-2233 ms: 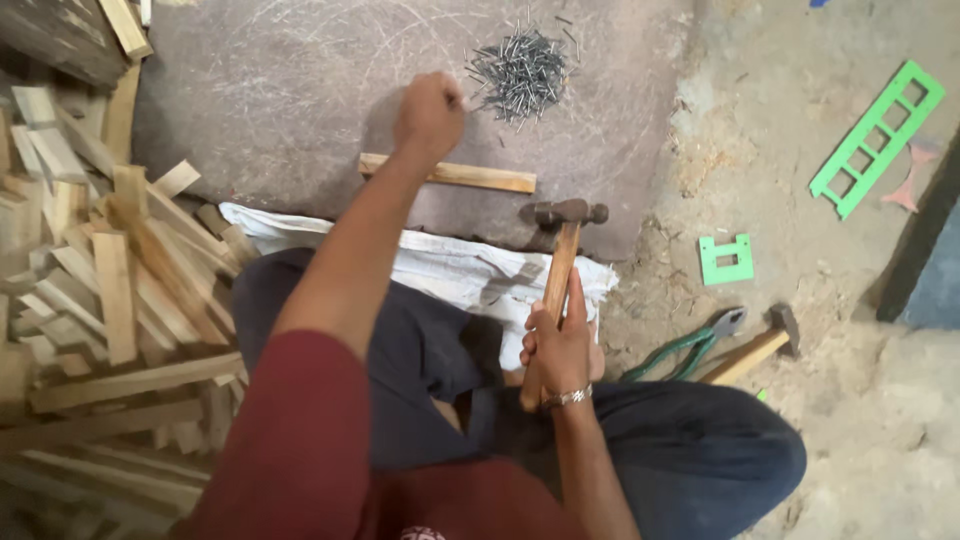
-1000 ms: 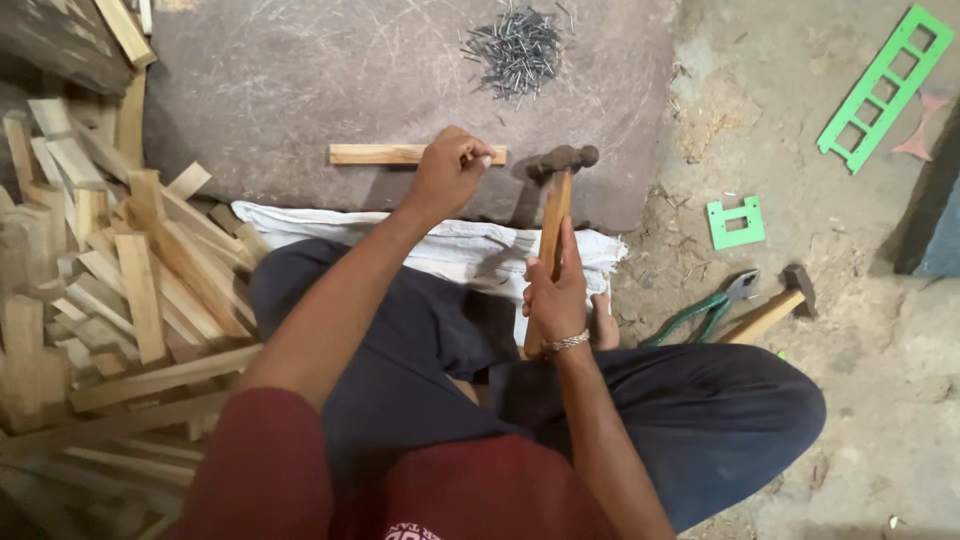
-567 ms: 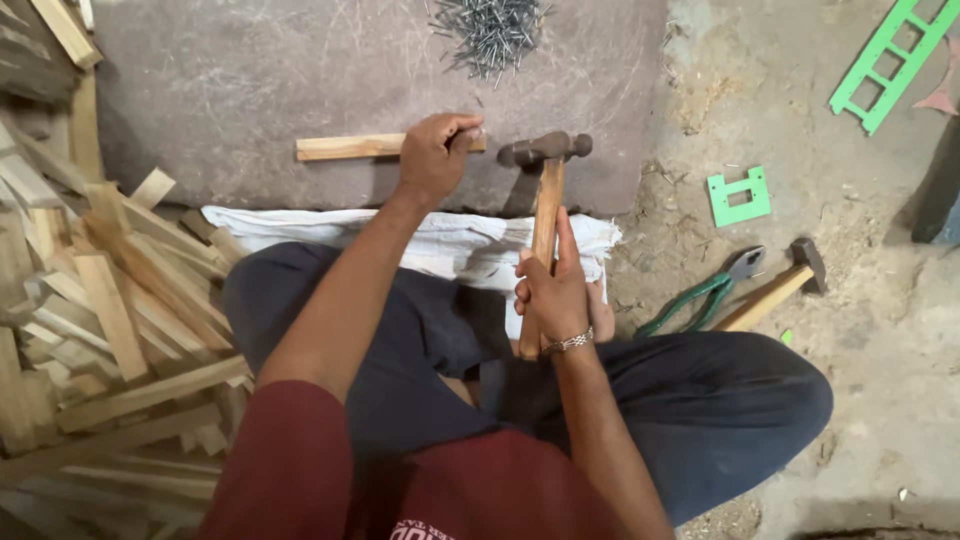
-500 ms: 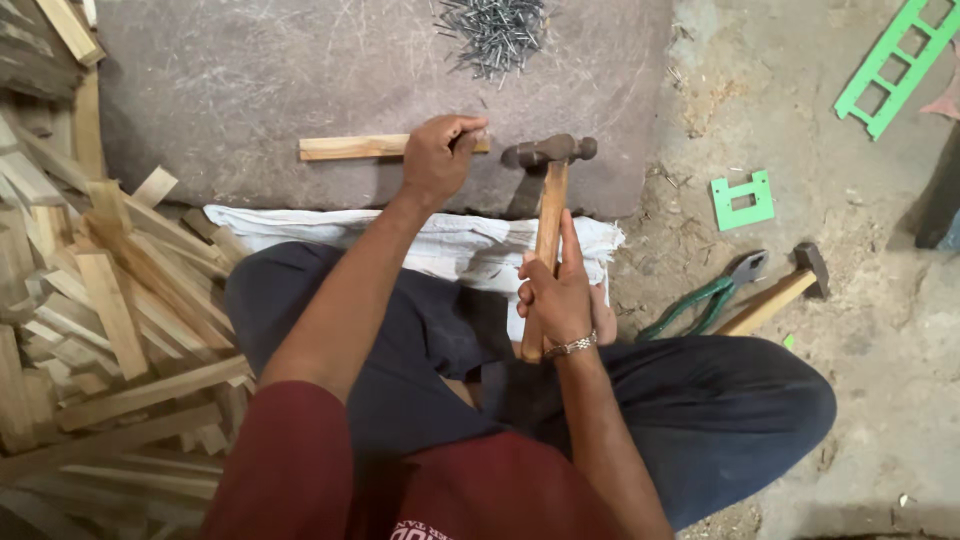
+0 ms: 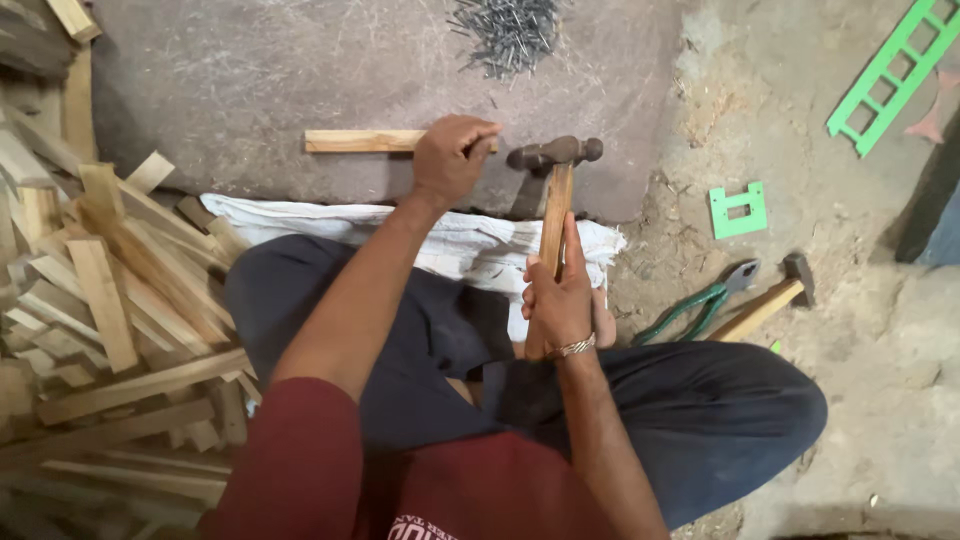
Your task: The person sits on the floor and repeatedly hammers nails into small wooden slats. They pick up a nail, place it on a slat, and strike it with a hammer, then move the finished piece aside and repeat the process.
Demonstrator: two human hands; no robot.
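Note:
My right hand (image 5: 558, 300) grips the wooden handle of a hammer (image 5: 553, 165), whose dark metal head hovers just right of my left hand. My left hand (image 5: 452, 158) rests closed on the right end of a short wooden strip (image 5: 362, 141) lying flat on a grey stone slab (image 5: 300, 70); whether a nail sits between its fingers is too small to tell. A pile of dark nails (image 5: 506, 28) lies at the slab's far edge. I sit cross-legged with a white cloth (image 5: 470, 245) under my forearms.
A heap of cut wooden strips (image 5: 100, 300) fills the left. On the sandy floor to the right lie green-handled pliers (image 5: 695, 308), a second hammer (image 5: 765, 300), a small green plastic frame (image 5: 738, 208) and a long green ladder-shaped piece (image 5: 893, 72).
My left hand came back from the nail pile to the right end of the wooden strip. The hammer in my right hand stayed upright beside it.

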